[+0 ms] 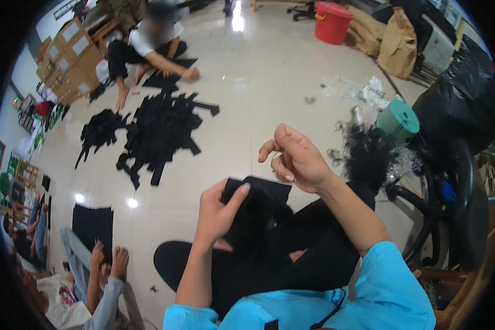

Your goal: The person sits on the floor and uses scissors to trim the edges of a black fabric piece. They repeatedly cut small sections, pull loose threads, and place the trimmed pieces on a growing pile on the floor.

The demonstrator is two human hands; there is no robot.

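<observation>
My left hand (217, 212) grips a folded piece of black cloth (264, 190) above my crossed legs, its thumb pressed on the top edge. The cloth's lower part merges with my black trousers (324, 242), so its full shape is unclear. Raised to the right of the cloth and apart from it is my right hand (302, 162). Its fingers are curled, with thumb and index finger close together. Something thin seems to loop by the fingers, too small to name.
Black fabric strips lie in a large pile (162, 129) and a smaller pile (102, 129) ahead. Beyond them a person (154, 49) sits on the floor; another person (66, 297) sits at lower left. Black thread scraps (366, 151), a green spool (399, 120) and a black bag (456, 88) stand right.
</observation>
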